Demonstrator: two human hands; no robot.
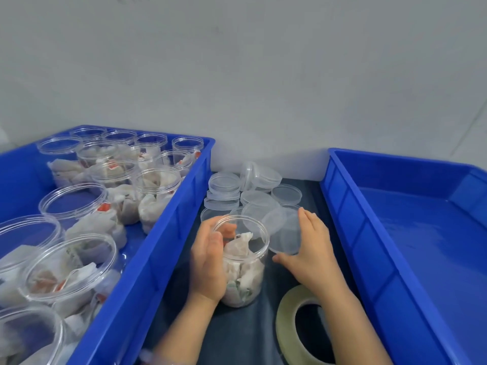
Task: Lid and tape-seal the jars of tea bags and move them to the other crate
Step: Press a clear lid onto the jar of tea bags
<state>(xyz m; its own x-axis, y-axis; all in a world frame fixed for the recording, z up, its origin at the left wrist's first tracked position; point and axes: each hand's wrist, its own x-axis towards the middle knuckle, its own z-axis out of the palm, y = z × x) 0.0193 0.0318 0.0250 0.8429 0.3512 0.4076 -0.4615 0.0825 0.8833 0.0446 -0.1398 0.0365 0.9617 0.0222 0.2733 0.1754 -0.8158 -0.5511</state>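
Jar [245, 275] of tea bags [238, 248] stands upright on the dark bench [237, 338], and our left hand [208, 262] wraps round its left side. Our right hand [311, 248] pinches a clear lid [284, 233] by the edge, tilted over the jar's right rim. Behind the jar lie spare lids [237, 188]. Near the jar's right, closer to us, sits a tape roll [297, 325]. Left of the jar a blue crate [158, 259] holds open jars [76, 198]; right of it stands another crate [350, 233].
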